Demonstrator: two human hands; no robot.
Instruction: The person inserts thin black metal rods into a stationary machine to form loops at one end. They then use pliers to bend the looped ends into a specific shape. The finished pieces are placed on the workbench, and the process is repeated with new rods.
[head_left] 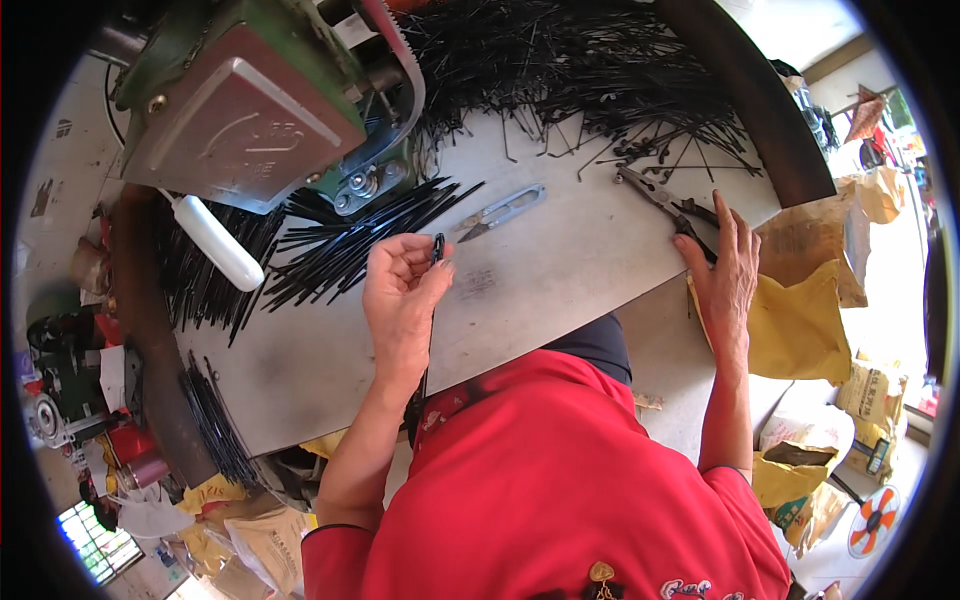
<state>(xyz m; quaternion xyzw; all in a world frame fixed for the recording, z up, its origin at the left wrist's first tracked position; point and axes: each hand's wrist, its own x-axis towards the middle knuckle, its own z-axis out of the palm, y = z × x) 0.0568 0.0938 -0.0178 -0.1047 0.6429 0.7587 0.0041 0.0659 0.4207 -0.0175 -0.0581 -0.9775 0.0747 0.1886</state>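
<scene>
My left hand is raised over the near part of the metal worktable. Its fingers pinch a thin black rod, whose small end pokes up above the thumb and whose length runs down along my wrist. At the table's right, my right hand has its thumb and fingers spread about the dark handles of a pair of pliers. The thumb lies against one handle, and the jaws point to the far left. Between the hands, nearer the left, silver thread snips lie flat.
A green machine with a white-handled lever overhangs the table's left. Straight black rods lie beneath it. A big heap of bent black rods covers the far side. Yellow sacks stand off the right edge.
</scene>
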